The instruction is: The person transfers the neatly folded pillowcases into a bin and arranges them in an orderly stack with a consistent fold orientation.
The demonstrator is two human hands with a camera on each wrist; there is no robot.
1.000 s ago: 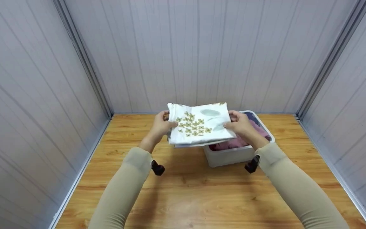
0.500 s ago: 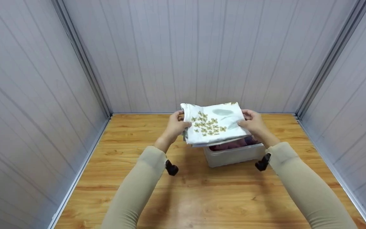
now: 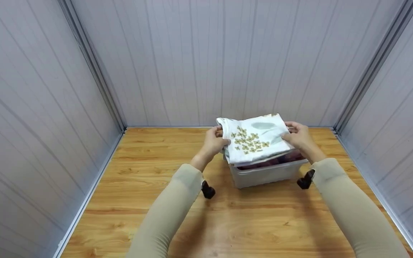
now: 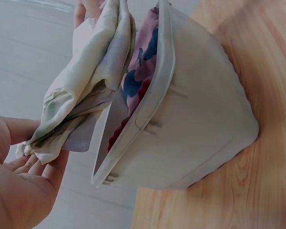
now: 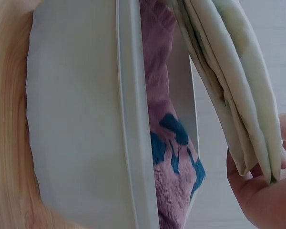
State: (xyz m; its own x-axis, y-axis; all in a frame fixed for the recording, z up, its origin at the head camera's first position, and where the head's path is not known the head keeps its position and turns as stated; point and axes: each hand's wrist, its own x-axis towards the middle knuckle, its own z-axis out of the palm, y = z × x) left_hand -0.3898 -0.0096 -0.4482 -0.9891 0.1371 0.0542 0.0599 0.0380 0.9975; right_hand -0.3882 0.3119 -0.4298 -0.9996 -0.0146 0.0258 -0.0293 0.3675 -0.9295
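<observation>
A folded white cloth [image 3: 256,138] printed with ochre flowers and grey-green leaves hangs level over a white plastic bin [image 3: 269,176]. My left hand [image 3: 213,142] pinches its left edge, thumb on top and fingers beneath. At the opposite edge my right hand [image 3: 301,138] grips it the same way. Several layers of the folded cloth [image 5: 233,81] show edge-on in the right wrist view, above the bin's rim. Inside the bin lies a pink cloth with blue patches [image 5: 169,129]. Something dark red [image 4: 126,121] shows beside it in the left wrist view.
The bin stands on a wood-grain floor [image 3: 156,179] toward the back right. Pale panel walls [image 3: 206,64] enclose the space at the back and both sides. A small black device [image 3: 208,190] sits on each wrist.
Both hands have carried the folded cloth to the right, from left of the bin to over it. The cloth now covers much of the bin's opening. The bin has stayed in place.
</observation>
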